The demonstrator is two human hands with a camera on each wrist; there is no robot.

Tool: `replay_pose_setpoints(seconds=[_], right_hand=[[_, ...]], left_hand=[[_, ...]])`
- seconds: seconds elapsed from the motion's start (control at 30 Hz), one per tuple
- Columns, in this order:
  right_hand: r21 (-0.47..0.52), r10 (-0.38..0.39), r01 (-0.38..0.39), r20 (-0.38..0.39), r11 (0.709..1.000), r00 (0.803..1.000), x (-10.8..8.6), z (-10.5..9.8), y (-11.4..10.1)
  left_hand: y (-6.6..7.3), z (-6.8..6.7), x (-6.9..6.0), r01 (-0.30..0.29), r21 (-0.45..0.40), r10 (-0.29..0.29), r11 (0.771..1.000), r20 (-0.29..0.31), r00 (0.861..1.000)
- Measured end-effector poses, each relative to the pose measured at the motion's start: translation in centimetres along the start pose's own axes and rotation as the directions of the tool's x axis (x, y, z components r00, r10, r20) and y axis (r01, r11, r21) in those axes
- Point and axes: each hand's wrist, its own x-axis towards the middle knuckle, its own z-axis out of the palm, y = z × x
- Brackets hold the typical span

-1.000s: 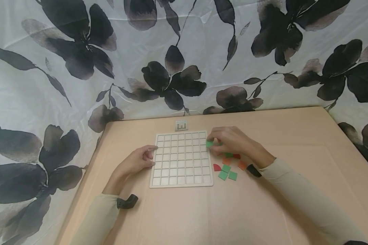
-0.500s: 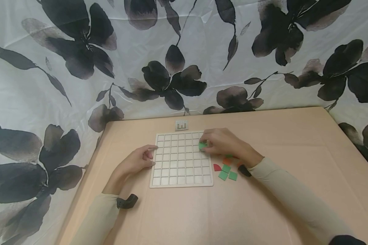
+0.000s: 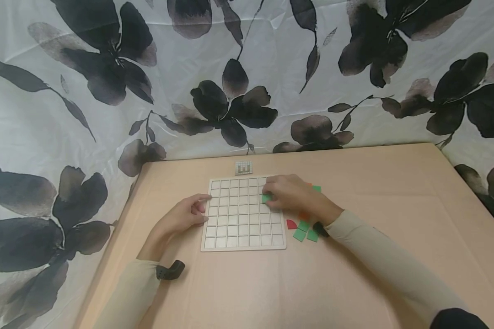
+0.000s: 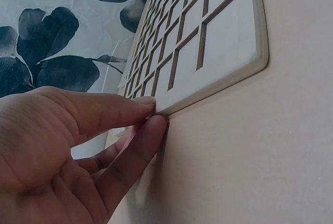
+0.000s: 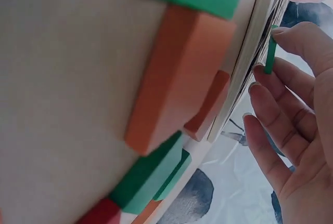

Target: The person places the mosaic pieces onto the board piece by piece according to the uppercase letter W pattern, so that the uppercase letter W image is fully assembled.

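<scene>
A pale board with a grid of square cells [image 3: 233, 228] lies flat on the table. My left hand [image 3: 181, 214] rests at its left edge, thumb and index fingertips touching the rim a little apart along it; the other fingers are loosely bent. In the left wrist view two fingertips meet the board's rim [image 4: 223, 81]. My right hand [image 3: 290, 192] is over the board's right columns, pinching a thin green square tile [image 3: 266, 198] between thumb and finger. The right wrist view shows that tile [image 5: 271, 52] on edge, the other fingers extended. Whether it touches the board cannot be told.
Right of the board lie several loose pieces: green squares [image 3: 299, 235], a red rounded piece [image 3: 291, 224], an orange piece [image 5: 177, 78] and another green piece [image 3: 317, 188]. My right forearm covers some. A small grey gridded card [image 3: 243, 167] lies behind the board, before a flowered cloth [image 3: 230, 59].
My right hand has moved left and slightly toward me, carrying the green tile from the board's right edge to over its right columns. The left hand and board have stayed in place.
</scene>
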Motion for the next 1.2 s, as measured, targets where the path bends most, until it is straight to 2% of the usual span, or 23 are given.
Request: replay_pose_setpoints(seconds=[0.27,0.5,0.83,0.93,1.2], right_hand=[[-0.044,-0.001,0.002,0.013,0.999,1.0,0.4,0.36,-0.12],[0.012,0.026,-0.026,0.009,1.0,1.0,0.41,0.12,0.2],[0.116,0.106,-0.113,0.063,0.987,0.992,0.54,-0.17,-0.15],[0.125,0.131,-0.139,0.076,0.982,0.989,0.72,-0.21,-0.35],[0.128,0.132,-0.142,0.082,0.982,0.988,0.71,-0.27,-0.26]], left_hand=[[-0.18,-0.03,0.05,-0.005,0.007,0.005,1.0,-0.003,1.0],[-0.14,-0.08,0.22,-0.01,0.008,0.01,1.0,-0.003,1.0],[0.07,-0.03,-0.08,0.0,0.004,0.0,1.0,-0.003,1.0],[0.1,-0.04,-0.09,0.003,0.0,-0.003,1.0,-0.001,1.0],[0.39,-0.12,-0.18,0.005,-0.004,-0.005,1.0,0.001,1.0]])
